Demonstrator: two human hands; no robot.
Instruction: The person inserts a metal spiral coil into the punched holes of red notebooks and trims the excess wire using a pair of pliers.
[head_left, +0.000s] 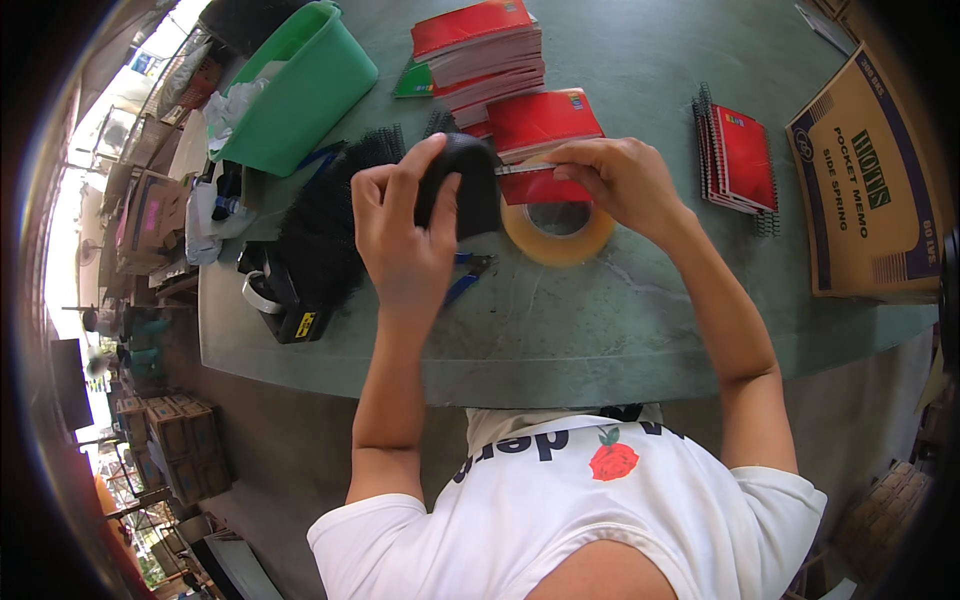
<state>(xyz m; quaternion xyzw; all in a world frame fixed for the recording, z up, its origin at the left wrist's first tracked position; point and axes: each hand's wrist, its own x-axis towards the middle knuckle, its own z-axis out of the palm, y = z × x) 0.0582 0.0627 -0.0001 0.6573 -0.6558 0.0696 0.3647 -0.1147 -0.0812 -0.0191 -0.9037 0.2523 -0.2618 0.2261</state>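
Observation:
My left hand (405,215) is closed around a black curved piece (470,190), with its thumb on the near side; the exact kind does not show clearly. Just right of it, my right hand (620,180) pinches the thin pale edge of a small red memo pad (540,187), seen nearly edge-on. The pad's left end meets the black piece, and whether they are joined I cannot tell. Beneath lies a roll of amber tape (560,235). Beyond the hands are a red pad pile (545,120) and a taller stack of red pads (475,45).
Black spiral coils (335,205) heap left of my left hand, beside a black tape dispenser (290,305). Blue-handled pliers (463,285) lie near my left wrist. A green bin (310,90) stands far left. Spiral-bound red notebooks (740,160) and a cardboard box (870,190) are at right.

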